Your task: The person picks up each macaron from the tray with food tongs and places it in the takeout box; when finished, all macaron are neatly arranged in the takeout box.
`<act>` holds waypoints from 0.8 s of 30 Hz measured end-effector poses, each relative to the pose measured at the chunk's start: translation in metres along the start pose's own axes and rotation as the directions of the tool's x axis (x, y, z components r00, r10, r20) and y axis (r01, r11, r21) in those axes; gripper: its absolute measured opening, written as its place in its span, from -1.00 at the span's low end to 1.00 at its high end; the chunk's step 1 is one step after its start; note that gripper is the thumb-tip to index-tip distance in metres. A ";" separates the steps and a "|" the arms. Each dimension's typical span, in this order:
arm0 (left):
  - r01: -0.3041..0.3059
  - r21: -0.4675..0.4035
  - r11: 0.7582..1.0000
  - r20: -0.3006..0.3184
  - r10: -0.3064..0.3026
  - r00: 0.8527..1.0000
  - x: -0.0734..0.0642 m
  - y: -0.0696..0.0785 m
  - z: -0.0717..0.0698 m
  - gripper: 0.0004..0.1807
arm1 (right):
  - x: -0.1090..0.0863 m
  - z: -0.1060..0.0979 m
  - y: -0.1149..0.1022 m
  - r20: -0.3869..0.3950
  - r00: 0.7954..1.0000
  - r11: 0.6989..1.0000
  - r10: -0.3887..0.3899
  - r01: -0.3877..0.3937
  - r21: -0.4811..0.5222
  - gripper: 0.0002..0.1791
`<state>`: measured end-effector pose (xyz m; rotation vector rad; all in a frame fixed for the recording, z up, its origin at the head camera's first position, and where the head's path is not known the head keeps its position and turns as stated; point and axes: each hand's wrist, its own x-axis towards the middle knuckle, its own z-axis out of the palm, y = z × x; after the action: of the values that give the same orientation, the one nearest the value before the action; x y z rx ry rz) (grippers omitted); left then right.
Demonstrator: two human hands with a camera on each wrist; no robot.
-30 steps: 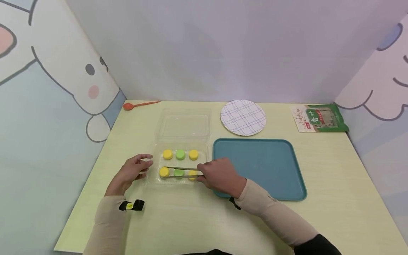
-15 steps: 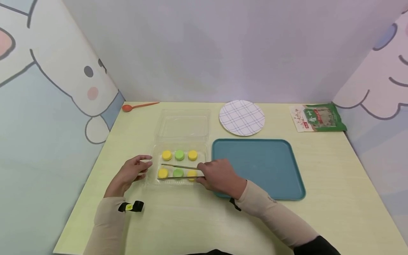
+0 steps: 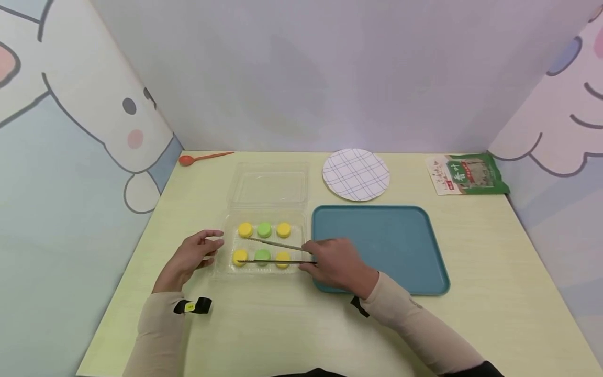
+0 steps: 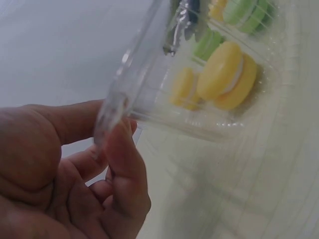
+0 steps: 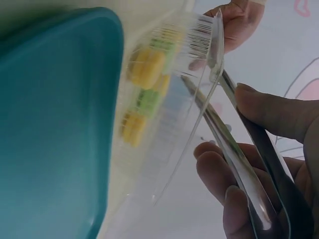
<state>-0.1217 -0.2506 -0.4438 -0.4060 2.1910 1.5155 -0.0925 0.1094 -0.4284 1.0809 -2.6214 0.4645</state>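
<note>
My left hand (image 3: 194,255) pinches the left rim of a clear plastic clamshell box (image 3: 301,269) between thumb and finger, as the left wrist view shows. Inside are two rows of yellow and green macarons, among them a green macaron (image 3: 264,230) at the back and a yellow macaron (image 4: 227,74) near my left hand. Metal tongs (image 5: 239,174) are gripped in my right hand (image 3: 340,264), their arms spread apart and nothing between them. In the head view, one tip overlaps the front left yellow macaron (image 3: 239,257); the other tip lies between the rows.
A teal tray (image 3: 424,251) lies right of the box, partly under my right hand. Behind it is a checked plate (image 3: 356,175). A red spoon (image 3: 187,160) lies at the back left, a green and white food packet (image 3: 468,174) at the back right. The box's lid (image 3: 270,184) lies folded back.
The tongs' arms have spread wider and the tips have come off the sides of the front left macaron. My right hand has moved a little right; the left hand keeps its place.
</note>
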 end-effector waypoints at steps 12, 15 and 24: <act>0.007 -0.007 1.000 0.003 -0.007 1.000 0.003 -0.001 0.003 -0.47 | -0.033 -0.008 0.020 -0.107 0.990 0.994 0.091 -0.083 0.078 -0.50; 0.010 -0.005 1.000 0.006 -0.010 1.000 0.004 -0.001 0.003 -0.47 | -0.045 -0.012 0.028 -0.150 0.980 0.990 0.129 -0.118 0.082 -0.49; 0.016 -0.014 1.000 0.003 -0.016 1.000 0.003 0.000 -0.001 -0.47 | -0.078 -0.026 0.051 -0.222 0.943 0.969 0.248 -0.236 0.078 -0.50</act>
<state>-0.1242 -0.2515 -0.4447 -0.4249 2.1709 1.5226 -0.0720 0.2028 -0.4422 0.6712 -2.5531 0.6687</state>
